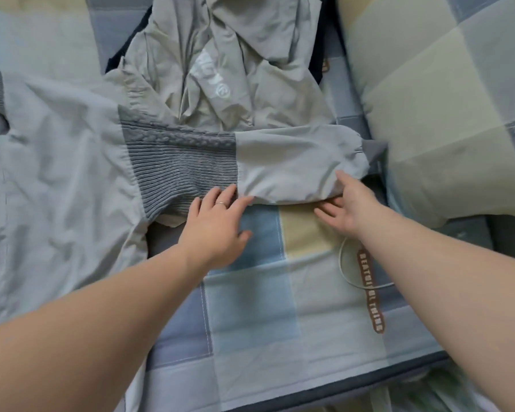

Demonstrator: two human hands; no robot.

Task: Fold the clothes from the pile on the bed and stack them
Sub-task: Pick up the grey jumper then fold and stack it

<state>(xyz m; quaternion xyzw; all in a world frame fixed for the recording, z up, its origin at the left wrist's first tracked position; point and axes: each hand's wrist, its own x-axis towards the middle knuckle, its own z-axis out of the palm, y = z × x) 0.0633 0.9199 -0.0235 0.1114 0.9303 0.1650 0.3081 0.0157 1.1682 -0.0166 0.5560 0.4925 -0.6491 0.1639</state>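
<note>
Grey top point(57, 173) lies flat across the bed point(250, 307), its sleeve point(280, 165) stretched out sideways. Left hand point(217, 221) is at the sleeve's near edge, where the ribbed knit panel point(178, 165) meets the smooth cloth: fingers point(231, 191) straight and slightly spread, tips touching the fabric, a ring point(222, 204) on one. Right hand point(348, 203) is at the cuff end, thumb point(344, 178) on top of the sleeve and fingers spread flat along its near edge. Just behind the sleeve, the crumpled pile point(220, 69) crowds up against it. A checked pillow point(443, 99) sits past the cuff. Nearer than the sleeve, a white cable point(344, 263) loops over a brown label point(372, 292).
</note>
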